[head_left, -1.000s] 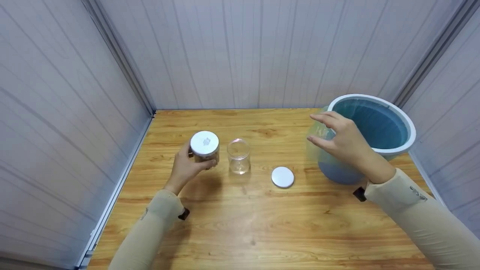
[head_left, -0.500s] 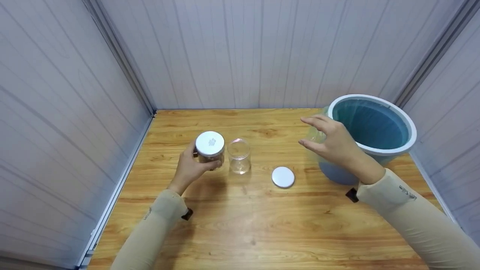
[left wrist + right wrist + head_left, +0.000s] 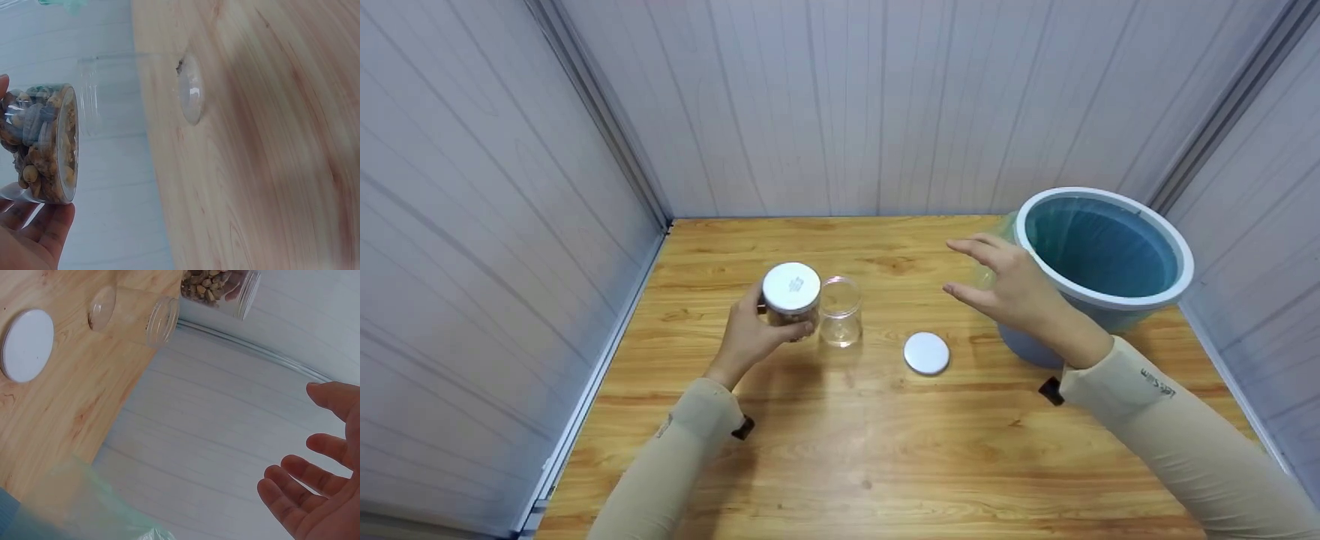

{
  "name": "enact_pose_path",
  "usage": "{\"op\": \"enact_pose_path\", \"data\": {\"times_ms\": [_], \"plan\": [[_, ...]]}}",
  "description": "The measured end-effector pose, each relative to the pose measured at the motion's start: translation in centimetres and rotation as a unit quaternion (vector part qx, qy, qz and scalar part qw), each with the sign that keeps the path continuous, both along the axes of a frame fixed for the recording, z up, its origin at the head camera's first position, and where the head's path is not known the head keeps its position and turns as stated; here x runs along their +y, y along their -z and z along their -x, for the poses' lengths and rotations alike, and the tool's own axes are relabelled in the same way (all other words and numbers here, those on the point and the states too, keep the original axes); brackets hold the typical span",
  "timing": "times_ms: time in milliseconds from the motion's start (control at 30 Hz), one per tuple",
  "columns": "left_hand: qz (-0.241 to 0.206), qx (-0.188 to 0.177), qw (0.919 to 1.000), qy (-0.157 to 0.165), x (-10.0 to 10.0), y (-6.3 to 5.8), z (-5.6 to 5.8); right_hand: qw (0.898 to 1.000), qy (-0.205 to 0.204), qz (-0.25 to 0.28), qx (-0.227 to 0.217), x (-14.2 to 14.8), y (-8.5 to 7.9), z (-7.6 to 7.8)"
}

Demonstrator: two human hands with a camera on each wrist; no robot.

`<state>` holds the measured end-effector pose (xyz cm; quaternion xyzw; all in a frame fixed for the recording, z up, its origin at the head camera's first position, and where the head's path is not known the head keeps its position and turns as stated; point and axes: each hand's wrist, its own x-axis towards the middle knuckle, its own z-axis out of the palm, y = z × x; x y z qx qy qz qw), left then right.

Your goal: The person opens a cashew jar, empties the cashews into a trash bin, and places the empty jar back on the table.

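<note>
My left hand [image 3: 750, 330] grips a clear jar [image 3: 42, 140] with a white lid [image 3: 792, 286] on top, raised off the table. Brown, nut-like pieces lie in the lower part of this jar in the left wrist view. Right beside it stands a second clear jar [image 3: 841, 315], upright on the table without a lid. A round white lid [image 3: 926, 353] lies flat to the right of that jar. My right hand [image 3: 1012, 289] hovers in front of the bin, thumb and fingers spread apart, holding nothing.
A blue bin [image 3: 1183, 262] with a pale rim and a greenish plastic liner [image 3: 79, 506] stands at the right of the wooden table [image 3: 870, 457]. Panelled walls [image 3: 840, 105] close in the back and both sides.
My left hand has carried the lidded jar to the right, toward the second jar. My right hand has moved left, away from the bin. The loose lid and second jar stay put.
</note>
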<state>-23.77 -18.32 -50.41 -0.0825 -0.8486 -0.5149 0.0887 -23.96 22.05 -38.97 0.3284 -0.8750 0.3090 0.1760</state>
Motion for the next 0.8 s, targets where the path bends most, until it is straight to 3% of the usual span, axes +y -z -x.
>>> {"op": "enact_pose_path", "data": {"times_ms": [800], "plan": [[-0.006,-0.004,0.9999,0.012,2.5,-0.4,-0.4,0.999,0.006,0.031,-0.036,-1.4,1.4,0.0]]}}
